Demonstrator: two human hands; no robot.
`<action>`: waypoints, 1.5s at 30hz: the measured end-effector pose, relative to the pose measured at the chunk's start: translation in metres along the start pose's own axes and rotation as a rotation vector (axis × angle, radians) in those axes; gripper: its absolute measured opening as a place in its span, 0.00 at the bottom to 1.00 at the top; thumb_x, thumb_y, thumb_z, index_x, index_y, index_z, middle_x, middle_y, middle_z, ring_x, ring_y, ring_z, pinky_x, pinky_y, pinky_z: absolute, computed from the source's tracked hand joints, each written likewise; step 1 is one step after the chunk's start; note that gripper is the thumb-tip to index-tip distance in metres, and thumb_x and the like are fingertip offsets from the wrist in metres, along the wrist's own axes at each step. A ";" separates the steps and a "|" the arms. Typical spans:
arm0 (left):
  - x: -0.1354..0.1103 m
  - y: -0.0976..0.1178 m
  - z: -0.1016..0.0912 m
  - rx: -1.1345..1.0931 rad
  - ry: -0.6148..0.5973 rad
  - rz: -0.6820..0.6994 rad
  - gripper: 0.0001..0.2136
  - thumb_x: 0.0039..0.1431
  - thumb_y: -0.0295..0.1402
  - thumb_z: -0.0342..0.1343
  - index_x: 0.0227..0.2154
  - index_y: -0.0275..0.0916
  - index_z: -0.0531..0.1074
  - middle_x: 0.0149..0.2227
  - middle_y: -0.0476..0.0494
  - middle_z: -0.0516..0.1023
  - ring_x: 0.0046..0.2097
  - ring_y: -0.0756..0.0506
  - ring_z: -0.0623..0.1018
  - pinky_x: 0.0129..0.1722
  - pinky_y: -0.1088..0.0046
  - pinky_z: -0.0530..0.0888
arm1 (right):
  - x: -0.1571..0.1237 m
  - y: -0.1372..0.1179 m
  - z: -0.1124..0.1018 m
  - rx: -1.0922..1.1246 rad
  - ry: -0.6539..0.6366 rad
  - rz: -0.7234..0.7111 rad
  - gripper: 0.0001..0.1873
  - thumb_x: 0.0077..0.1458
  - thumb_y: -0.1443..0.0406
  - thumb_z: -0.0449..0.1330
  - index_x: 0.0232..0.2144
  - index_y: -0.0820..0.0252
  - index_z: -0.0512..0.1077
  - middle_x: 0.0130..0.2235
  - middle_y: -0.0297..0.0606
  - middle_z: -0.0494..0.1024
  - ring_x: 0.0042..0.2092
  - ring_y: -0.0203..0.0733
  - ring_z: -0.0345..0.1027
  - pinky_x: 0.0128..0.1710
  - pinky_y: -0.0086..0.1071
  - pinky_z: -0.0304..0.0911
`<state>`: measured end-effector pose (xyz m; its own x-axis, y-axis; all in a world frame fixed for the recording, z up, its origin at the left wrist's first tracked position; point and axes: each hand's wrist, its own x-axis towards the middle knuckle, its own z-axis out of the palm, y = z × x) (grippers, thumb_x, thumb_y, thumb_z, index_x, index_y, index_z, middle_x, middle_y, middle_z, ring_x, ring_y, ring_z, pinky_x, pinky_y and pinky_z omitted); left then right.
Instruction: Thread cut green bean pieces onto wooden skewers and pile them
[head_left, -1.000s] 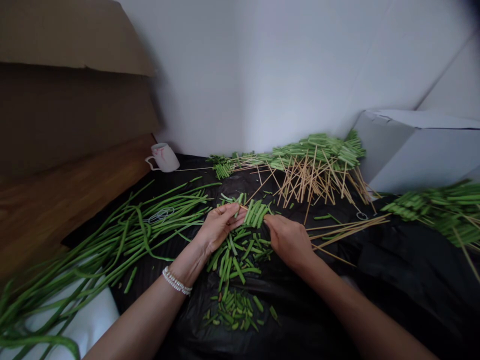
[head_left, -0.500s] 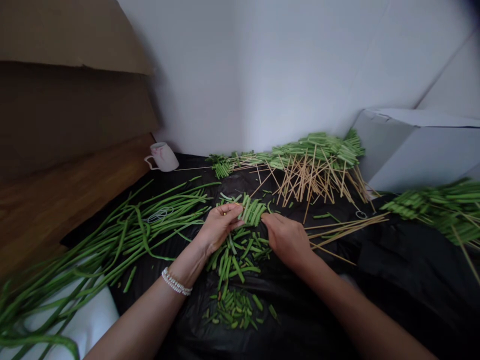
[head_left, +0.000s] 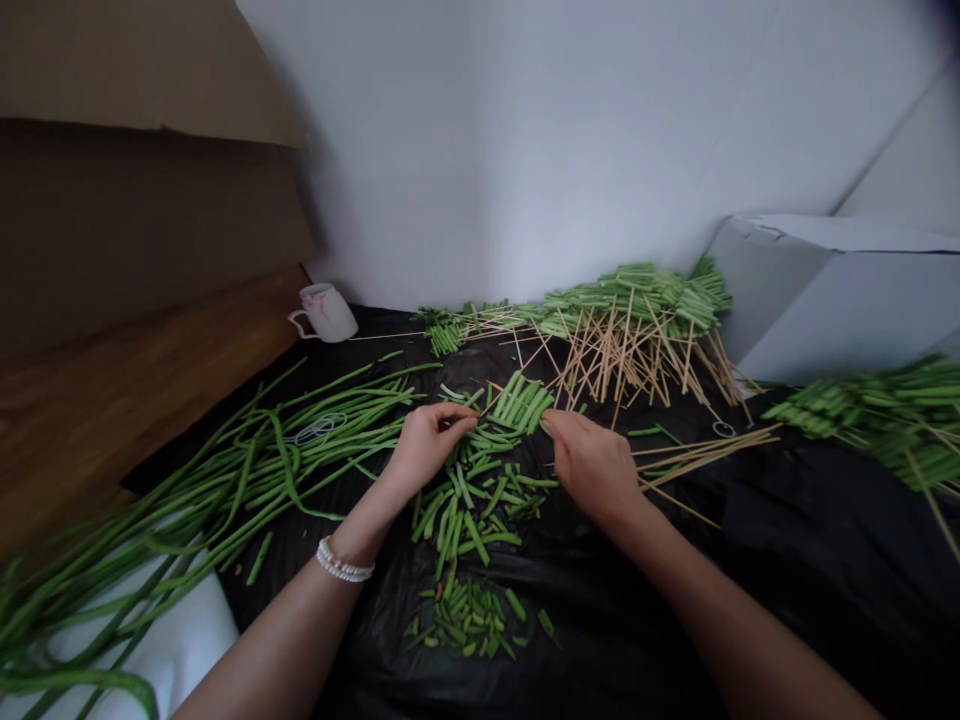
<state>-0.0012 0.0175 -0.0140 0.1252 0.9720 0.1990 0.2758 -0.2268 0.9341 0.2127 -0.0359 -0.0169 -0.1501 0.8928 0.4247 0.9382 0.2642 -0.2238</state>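
Dozens of long green stalks [head_left: 300,465] are lying toward nine o'clock, taking the green row [head_left: 519,402] as the dial's centre; they are trailing far out, probably because of their length; a white mug [head_left: 330,314] is sitting at ten, well apart; the left hand [head_left: 431,442] is hovering near nine, thumb and fingertips meeting in a pinch; whether it is gripping anything, I cannot tell; loose cut pieces [head_left: 475,540] are spreading at seven, likely for easy reach; the green row is lying side by side, seemingly joined by a hidden stick; the right hand [head_left: 592,462] is curling tightly about its right end from four, apparently steadying it; loaded skewers [head_left: 637,297] are piling up at one, bare ends facing nearer, perhaps for grasping; bare sticks [head_left: 720,449] are fanning out just past that hand; another stack [head_left: 892,410] is resting at three.
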 end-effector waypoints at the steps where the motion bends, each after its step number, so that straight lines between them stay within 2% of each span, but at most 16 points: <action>1: 0.001 -0.002 -0.002 0.113 -0.018 0.061 0.02 0.45 0.31 0.66 0.24 0.42 0.80 0.30 0.43 0.81 0.35 0.43 0.76 0.44 0.67 0.68 | 0.000 0.001 0.000 -0.007 0.003 -0.004 0.17 0.63 0.67 0.45 0.44 0.57 0.72 0.40 0.39 0.78 0.39 0.37 0.71 0.36 0.28 0.58; 4: 0.003 -0.006 -0.008 0.299 -0.043 0.187 0.04 0.46 0.29 0.64 0.25 0.46 0.81 0.30 0.45 0.80 0.37 0.42 0.73 0.47 0.66 0.65 | 0.000 0.001 0.001 -0.039 -0.002 -0.023 0.16 0.62 0.67 0.46 0.44 0.56 0.72 0.38 0.37 0.78 0.38 0.37 0.71 0.34 0.28 0.57; 7: 0.004 -0.009 -0.011 0.370 -0.019 0.225 0.05 0.48 0.30 0.63 0.29 0.46 0.81 0.31 0.45 0.79 0.38 0.41 0.72 0.47 0.65 0.63 | -0.001 0.000 0.001 -0.068 -0.003 -0.032 0.16 0.62 0.67 0.46 0.44 0.56 0.72 0.36 0.36 0.78 0.36 0.37 0.71 0.31 0.29 0.55; 10: 0.004 -0.012 -0.009 0.455 -0.100 0.271 0.05 0.50 0.30 0.62 0.31 0.45 0.81 0.34 0.43 0.80 0.39 0.40 0.72 0.46 0.65 0.63 | -0.001 -0.002 0.001 -0.085 -0.013 -0.036 0.16 0.62 0.66 0.46 0.44 0.56 0.72 0.35 0.36 0.77 0.35 0.37 0.70 0.30 0.29 0.53; 13: 0.002 -0.016 -0.005 0.484 -0.155 0.304 0.06 0.51 0.30 0.61 0.33 0.44 0.80 0.34 0.42 0.79 0.40 0.40 0.72 0.46 0.64 0.64 | -0.001 -0.002 0.001 -0.092 -0.014 -0.035 0.16 0.62 0.67 0.46 0.43 0.55 0.73 0.34 0.36 0.77 0.33 0.36 0.69 0.29 0.30 0.51; 16: 0.002 -0.017 -0.004 0.435 -0.169 0.278 0.07 0.51 0.29 0.61 0.33 0.44 0.80 0.33 0.42 0.78 0.38 0.41 0.72 0.46 0.64 0.64 | -0.001 -0.002 0.001 -0.094 -0.013 -0.041 0.16 0.62 0.67 0.46 0.43 0.55 0.72 0.34 0.35 0.77 0.33 0.36 0.69 0.28 0.30 0.51; 20: 0.003 -0.011 -0.004 0.326 -0.090 0.232 0.06 0.51 0.29 0.61 0.31 0.43 0.81 0.30 0.43 0.75 0.36 0.43 0.72 0.44 0.67 0.65 | -0.002 -0.002 0.002 -0.097 -0.003 -0.050 0.16 0.62 0.67 0.46 0.42 0.55 0.73 0.33 0.35 0.76 0.32 0.36 0.68 0.28 0.30 0.50; 23: 0.004 -0.007 -0.005 0.159 0.004 0.093 0.04 0.51 0.30 0.62 0.30 0.41 0.81 0.29 0.44 0.76 0.35 0.45 0.72 0.40 0.71 0.66 | -0.002 -0.001 0.003 -0.103 0.008 -0.059 0.15 0.62 0.66 0.46 0.42 0.55 0.73 0.32 0.35 0.76 0.32 0.36 0.68 0.28 0.30 0.49; 27: 0.004 -0.004 -0.005 -0.320 0.007 -0.243 0.08 0.49 0.33 0.65 0.33 0.37 0.79 0.32 0.44 0.78 0.31 0.50 0.73 0.32 0.77 0.67 | -0.002 -0.003 0.002 -0.100 0.006 -0.078 0.15 0.63 0.66 0.47 0.42 0.56 0.73 0.32 0.34 0.76 0.31 0.36 0.68 0.28 0.30 0.49; 29: 0.005 -0.003 -0.005 -0.566 -0.008 -0.348 0.10 0.47 0.32 0.67 0.33 0.35 0.79 0.34 0.44 0.79 0.32 0.52 0.73 0.31 0.79 0.68 | -0.003 -0.004 0.002 -0.096 -0.003 -0.106 0.15 0.63 0.66 0.46 0.42 0.56 0.73 0.32 0.35 0.76 0.32 0.35 0.68 0.29 0.30 0.49; 31: 0.006 -0.002 -0.006 -0.712 0.000 -0.407 0.10 0.45 0.29 0.68 0.32 0.34 0.78 0.33 0.44 0.79 0.32 0.53 0.74 0.31 0.81 0.70 | -0.003 -0.005 0.001 -0.096 -0.010 -0.136 0.16 0.63 0.67 0.46 0.42 0.56 0.73 0.32 0.34 0.76 0.32 0.35 0.68 0.29 0.30 0.49; 34: 0.007 -0.002 -0.007 -0.795 0.004 -0.458 0.08 0.47 0.26 0.66 0.32 0.33 0.78 0.31 0.44 0.79 0.31 0.53 0.75 0.30 0.81 0.72 | -0.004 -0.005 0.002 -0.095 -0.015 -0.159 0.15 0.63 0.66 0.46 0.42 0.57 0.73 0.32 0.34 0.75 0.31 0.35 0.67 0.29 0.31 0.49; 39: 0.007 -0.001 -0.006 -0.833 -0.017 -0.457 0.07 0.50 0.24 0.64 0.34 0.31 0.78 0.31 0.43 0.79 0.31 0.53 0.76 0.29 0.82 0.73 | -0.004 -0.006 0.003 -0.082 -0.006 -0.163 0.15 0.63 0.67 0.47 0.42 0.57 0.73 0.32 0.33 0.75 0.31 0.35 0.67 0.29 0.31 0.48; 45: 0.006 -0.001 -0.004 -0.789 0.026 -0.428 0.09 0.46 0.24 0.67 0.33 0.31 0.79 0.30 0.43 0.80 0.30 0.53 0.76 0.30 0.82 0.73 | -0.004 -0.007 0.002 -0.071 -0.040 -0.135 0.14 0.63 0.67 0.47 0.40 0.57 0.73 0.31 0.34 0.75 0.30 0.34 0.66 0.28 0.30 0.47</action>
<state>-0.0048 0.0242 -0.0123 0.1381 0.9667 -0.2156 -0.4423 0.2550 0.8599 0.2062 -0.0402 -0.0190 -0.2877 0.8649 0.4113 0.9279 0.3581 -0.1039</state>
